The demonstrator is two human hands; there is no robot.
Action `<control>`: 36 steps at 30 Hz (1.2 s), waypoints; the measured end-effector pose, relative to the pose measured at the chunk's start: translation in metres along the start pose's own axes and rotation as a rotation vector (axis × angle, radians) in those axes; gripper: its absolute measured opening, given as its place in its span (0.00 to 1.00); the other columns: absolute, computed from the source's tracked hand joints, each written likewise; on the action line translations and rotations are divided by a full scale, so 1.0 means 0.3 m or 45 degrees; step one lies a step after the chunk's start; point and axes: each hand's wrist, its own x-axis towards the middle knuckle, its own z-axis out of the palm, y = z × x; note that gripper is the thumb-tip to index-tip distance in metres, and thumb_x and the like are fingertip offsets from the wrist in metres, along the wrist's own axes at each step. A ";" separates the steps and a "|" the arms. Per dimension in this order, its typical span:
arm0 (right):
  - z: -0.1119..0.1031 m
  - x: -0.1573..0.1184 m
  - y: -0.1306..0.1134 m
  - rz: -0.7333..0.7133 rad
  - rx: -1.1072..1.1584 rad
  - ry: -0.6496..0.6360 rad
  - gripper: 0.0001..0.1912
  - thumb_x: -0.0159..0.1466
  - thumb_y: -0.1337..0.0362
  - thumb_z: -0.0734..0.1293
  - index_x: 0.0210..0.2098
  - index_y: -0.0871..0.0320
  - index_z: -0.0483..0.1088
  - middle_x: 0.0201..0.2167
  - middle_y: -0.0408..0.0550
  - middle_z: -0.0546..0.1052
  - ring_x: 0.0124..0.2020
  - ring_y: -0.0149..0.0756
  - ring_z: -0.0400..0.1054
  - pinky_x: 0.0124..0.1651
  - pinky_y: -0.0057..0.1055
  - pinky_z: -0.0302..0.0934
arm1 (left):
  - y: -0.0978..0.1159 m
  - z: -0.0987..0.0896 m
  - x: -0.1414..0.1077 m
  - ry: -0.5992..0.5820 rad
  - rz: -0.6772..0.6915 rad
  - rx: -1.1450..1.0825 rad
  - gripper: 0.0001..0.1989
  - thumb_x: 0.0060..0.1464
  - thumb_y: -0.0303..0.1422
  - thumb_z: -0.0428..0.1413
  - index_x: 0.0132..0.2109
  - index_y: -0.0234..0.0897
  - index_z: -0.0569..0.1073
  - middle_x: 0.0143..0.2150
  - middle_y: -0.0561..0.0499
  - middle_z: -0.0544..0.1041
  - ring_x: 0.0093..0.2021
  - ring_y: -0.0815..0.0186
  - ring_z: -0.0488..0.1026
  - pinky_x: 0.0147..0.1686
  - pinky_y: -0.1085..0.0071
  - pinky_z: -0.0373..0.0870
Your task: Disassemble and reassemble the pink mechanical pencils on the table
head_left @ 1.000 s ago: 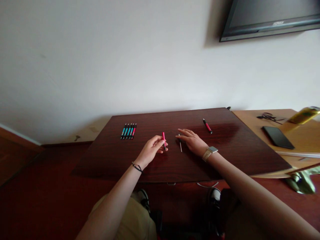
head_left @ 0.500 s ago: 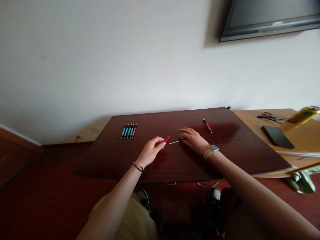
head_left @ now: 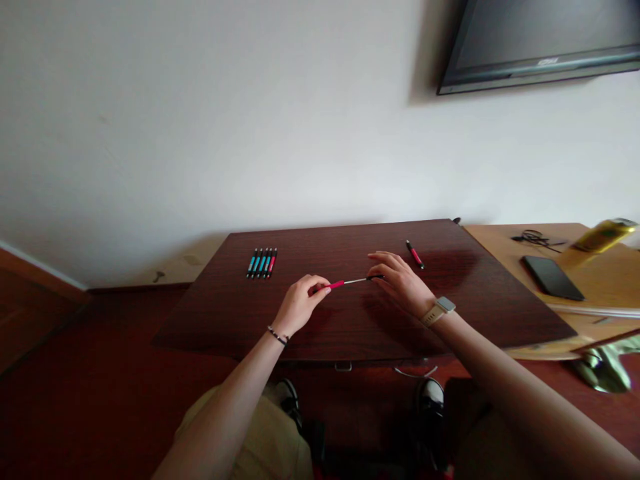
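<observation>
My left hand [head_left: 300, 303] pinches the red pen barrel [head_left: 337, 285] over the middle of the dark wooden table [head_left: 320, 337]. Opposite it, my right hand [head_left: 404, 287] has its fingertips closed on the black end piece [head_left: 376, 277] of the pen. From that piece a thin pale ink refill [head_left: 355, 281] runs to the barrel's open end; its tip meets the barrel, though how far it goes inside cannot be made out. Left of my hands lies a neat row of several turquoise pens [head_left: 257, 264] with one red pen [head_left: 272, 263] at its right end.
Beyond my right hand lies another red and black pen [head_left: 415, 255]. On the lighter table at right are a phone [head_left: 553, 277], a black cable [head_left: 535, 238] and a yellow can [head_left: 600, 240]. A television [head_left: 540, 40] hangs on the wall.
The red barrel has turned more level and lines up with the refill, whose tip now meets it. My right hand has shifted slightly right and up, with the black piece still held.
</observation>
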 end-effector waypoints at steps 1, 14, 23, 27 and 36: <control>-0.004 0.000 -0.005 -0.006 0.002 0.003 0.11 0.72 0.63 0.63 0.49 0.51 0.76 0.65 0.53 0.70 0.68 0.53 0.59 0.68 0.59 0.59 | 0.005 0.000 0.000 -0.003 0.002 -0.003 0.07 0.66 0.37 0.58 0.45 0.41 0.80 0.41 0.49 0.80 0.40 0.63 0.75 0.42 0.68 0.69; -0.046 -0.001 -0.056 -0.040 0.017 -0.004 0.11 0.74 0.63 0.62 0.48 0.52 0.76 0.65 0.54 0.70 0.68 0.51 0.60 0.69 0.57 0.59 | 0.066 0.005 0.001 -0.010 0.053 -0.018 0.06 0.66 0.35 0.59 0.45 0.42 0.81 0.41 0.50 0.79 0.41 0.63 0.76 0.44 0.68 0.69; -0.052 -0.002 -0.110 -0.105 0.033 -0.004 0.08 0.74 0.64 0.63 0.48 0.53 0.75 0.63 0.54 0.72 0.67 0.49 0.62 0.67 0.53 0.61 | 0.118 0.008 -0.005 -0.021 0.083 -0.001 0.07 0.66 0.36 0.59 0.45 0.41 0.81 0.41 0.50 0.79 0.39 0.63 0.75 0.42 0.68 0.68; -0.051 0.002 -0.134 -0.118 0.028 0.017 0.07 0.74 0.65 0.64 0.48 0.54 0.74 0.62 0.53 0.73 0.64 0.49 0.65 0.65 0.52 0.63 | 0.140 0.002 -0.004 -0.006 0.095 0.013 0.06 0.66 0.35 0.59 0.44 0.41 0.81 0.40 0.50 0.79 0.39 0.64 0.74 0.41 0.69 0.68; -0.060 -0.008 -0.164 -0.126 0.050 0.079 0.06 0.73 0.66 0.66 0.46 0.53 0.74 0.59 0.54 0.75 0.60 0.49 0.69 0.61 0.51 0.67 | 0.164 0.001 -0.017 0.011 0.114 0.001 0.04 0.65 0.34 0.61 0.44 0.41 0.81 0.40 0.51 0.79 0.40 0.65 0.75 0.41 0.69 0.67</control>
